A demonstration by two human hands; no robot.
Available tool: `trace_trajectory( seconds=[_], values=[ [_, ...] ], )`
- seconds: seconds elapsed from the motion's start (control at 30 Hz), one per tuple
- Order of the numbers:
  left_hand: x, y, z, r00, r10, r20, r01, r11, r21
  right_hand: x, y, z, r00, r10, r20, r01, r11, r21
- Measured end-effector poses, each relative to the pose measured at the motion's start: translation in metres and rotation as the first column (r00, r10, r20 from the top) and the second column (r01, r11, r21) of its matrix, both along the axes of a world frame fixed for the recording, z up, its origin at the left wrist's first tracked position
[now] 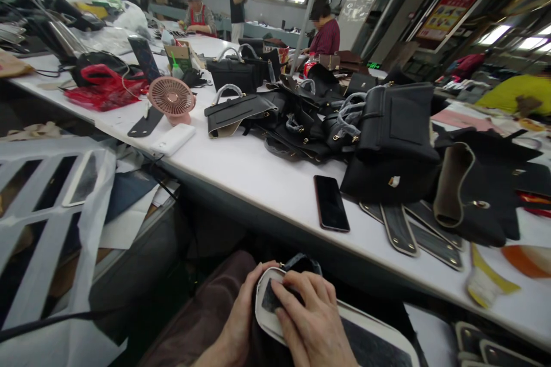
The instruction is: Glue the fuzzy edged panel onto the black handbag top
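On my lap lies an unfinished black handbag [379,339], with a pale rim around a dark inset panel and a plastic-wrapped handle showing on its far side. My left hand [243,312] is wrapped round its rounded left end, thumb side along the rim. The fingers of my right hand [312,315] are bent and press on the dark panel near that end, the thumb by the near rim. The underside of the bag is hidden by my hands and the frame edge.
Across the white table [258,178] lie a phone [331,203], a pink fan [171,97], a white power bank [173,139] and black handbags [394,126]. Trimmed straps [398,229] and a tape roll [482,285] sit rightward. A rack [51,229] stands left; several people work behind.
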State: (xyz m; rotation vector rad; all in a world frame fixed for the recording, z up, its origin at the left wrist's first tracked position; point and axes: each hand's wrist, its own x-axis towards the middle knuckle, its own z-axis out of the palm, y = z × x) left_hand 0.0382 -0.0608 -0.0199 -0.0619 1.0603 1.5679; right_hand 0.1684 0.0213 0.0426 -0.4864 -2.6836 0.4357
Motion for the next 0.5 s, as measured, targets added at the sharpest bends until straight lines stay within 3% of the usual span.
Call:
trace_trajectory(
  seconds=[0.13, 0.3, 0.4, 0.5],
  values=[
    [0.001, -0.003, -0.008, 0.996, -0.003, -0.091, 0.004, 1.000, 0.004, -0.010, -0.002, 0.001, 0.998, -0.036, 0.044, 0.033, 0.996, 0.077],
    [0.000, -0.005, -0.009, 0.982, -0.001, -0.191, -0.008, 0.999, -0.043, -0.027, -0.012, 0.005, 0.996, -0.076, 0.050, 0.076, 0.997, 0.002],
    [-0.001, -0.002, 0.000, 0.987, -0.035, -0.155, 0.028, 0.999, -0.044, -0.028, -0.019, 0.014, 0.995, -0.080, -0.056, 0.068, 0.978, -0.196],
    [-0.010, -0.003, 0.007, 0.984, -0.156, -0.086, 0.149, 0.985, -0.086, -0.004, -0.016, 0.026, 0.939, -0.239, -0.246, 0.071, 0.838, -0.541]
  ],
)
